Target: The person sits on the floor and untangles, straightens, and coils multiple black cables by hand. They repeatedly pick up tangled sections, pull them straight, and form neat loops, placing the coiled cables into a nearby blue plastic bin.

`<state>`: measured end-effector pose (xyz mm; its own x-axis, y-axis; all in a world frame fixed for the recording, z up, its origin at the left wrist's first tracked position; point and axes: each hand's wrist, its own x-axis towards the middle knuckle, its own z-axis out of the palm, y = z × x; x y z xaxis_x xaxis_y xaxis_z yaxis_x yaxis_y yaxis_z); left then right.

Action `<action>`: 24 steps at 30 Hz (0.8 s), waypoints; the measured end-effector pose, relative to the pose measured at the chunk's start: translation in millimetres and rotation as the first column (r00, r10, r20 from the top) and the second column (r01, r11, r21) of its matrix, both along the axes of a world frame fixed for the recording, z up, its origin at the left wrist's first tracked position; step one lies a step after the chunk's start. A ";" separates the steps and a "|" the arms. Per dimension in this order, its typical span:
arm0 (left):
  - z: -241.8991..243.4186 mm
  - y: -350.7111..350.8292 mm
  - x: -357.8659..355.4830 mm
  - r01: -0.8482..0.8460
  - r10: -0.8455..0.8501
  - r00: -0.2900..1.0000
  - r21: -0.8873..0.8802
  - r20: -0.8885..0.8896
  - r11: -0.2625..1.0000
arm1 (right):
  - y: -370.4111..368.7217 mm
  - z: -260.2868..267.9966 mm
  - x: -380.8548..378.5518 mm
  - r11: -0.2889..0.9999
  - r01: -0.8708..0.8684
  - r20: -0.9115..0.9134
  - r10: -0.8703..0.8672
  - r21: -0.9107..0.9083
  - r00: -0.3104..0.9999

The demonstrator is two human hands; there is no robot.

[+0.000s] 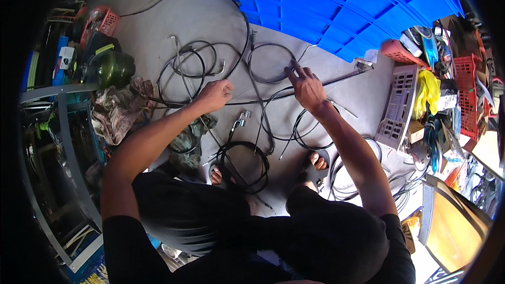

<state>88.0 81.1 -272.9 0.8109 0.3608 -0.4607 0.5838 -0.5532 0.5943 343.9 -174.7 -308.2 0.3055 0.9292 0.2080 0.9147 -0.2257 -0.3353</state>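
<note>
Several coiled black control cables lie on the concrete floor before me. My left hand (216, 94), fingers curled, hovers near a looped black cable (204, 67); whether its fingertips hold a thin strand cannot be told. My right hand (309, 86) is spread, palm down, its fingers beside a round cable loop (251, 65); its grip is unclear. A long black cable (252, 103) runs across the floor below both hands. Nearer my feet are a coiled black cable with metal end fittings (266, 171) and another looped cable (294, 136).
Large blue ribbed plastic panel (315, 4) at the top. Stained cloth (114, 114) and a metal frame (65, 126) stand at the left. On the right are a white plastic crate (396, 106), a red crate (466, 98) and a yellow plastic bag (427, 92).
</note>
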 end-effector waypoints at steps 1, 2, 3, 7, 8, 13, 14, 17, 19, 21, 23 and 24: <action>-2.5 1.4 -1.8 0.003 -0.003 1.000 0.001 -0.001 1.000 | 5.4 -6.2 3.1 0.997 -0.078 0.041 0.078 -0.015 0.996; -5.4 4.5 -0.4 0.008 -0.008 1.000 0.001 -0.002 1.000 | 8.2 -11.9 5.6 0.995 -0.085 0.042 0.088 -0.058 0.995; -5.0 8.9 0.2 0.017 -0.017 1.000 0.004 -0.007 1.000 | 10.7 -17.6 6.1 0.991 -0.089 0.039 0.093 -0.099 0.995; -9.0 8.4 6.2 0.015 -0.015 1.000 0.008 -0.003 1.000 | 4.0 -23.5 6.1 0.984 -0.096 0.087 0.110 -0.149 0.990; -9.5 8.7 7.5 0.002 -0.002 1.000 -0.013 -0.006 1.000 | 0.0 -20.8 6.5 0.989 -0.122 0.083 0.129 -0.086 0.988; -13.5 4.1 13.5 -0.120 0.113 0.992 -0.156 -0.053 0.980 | -14.7 27.7 -12.2 0.989 0.026 -0.044 -0.020 0.142 0.999; -14.8 6.3 13.6 -0.149 0.129 0.986 -0.219 -0.103 0.964 | -16.1 39.6 -20.1 0.971 0.099 -0.131 -0.071 0.216 0.989; -14.9 5.3 17.8 -0.332 0.277 0.943 -0.434 -0.186 0.838 | -24.5 60.8 -45.9 0.851 0.356 -0.392 -0.198 0.386 0.899; 11.4 -11.4 36.7 -0.511 0.517 0.836 -0.605 -0.185 0.610 | -45.0 76.5 -66.3 0.841 0.508 -0.697 -0.251 0.187 0.672; 34.6 -16.5 54.0 -0.436 0.515 0.837 -0.794 -0.185 0.424 | -57.3 76.9 -81.9 0.792 0.559 -0.844 -0.108 0.247 0.526; 51.7 -15.5 60.7 -0.352 0.541 0.826 -0.894 -0.157 0.277 | -69.5 76.2 -89.4 0.829 0.500 -0.829 -0.084 0.249 0.553; 57.6 -15.5 62.8 -0.310 0.562 0.817 -0.921 -0.130 0.237 | -70.3 72.8 -91.6 0.807 0.508 -0.835 -0.035 0.300 0.549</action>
<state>150.8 65.6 -215.4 0.7750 0.1761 -0.6069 0.3586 0.6682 0.6518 252.3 -245.0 -235.3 0.7778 0.6169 0.1199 0.1651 -0.0165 -0.9861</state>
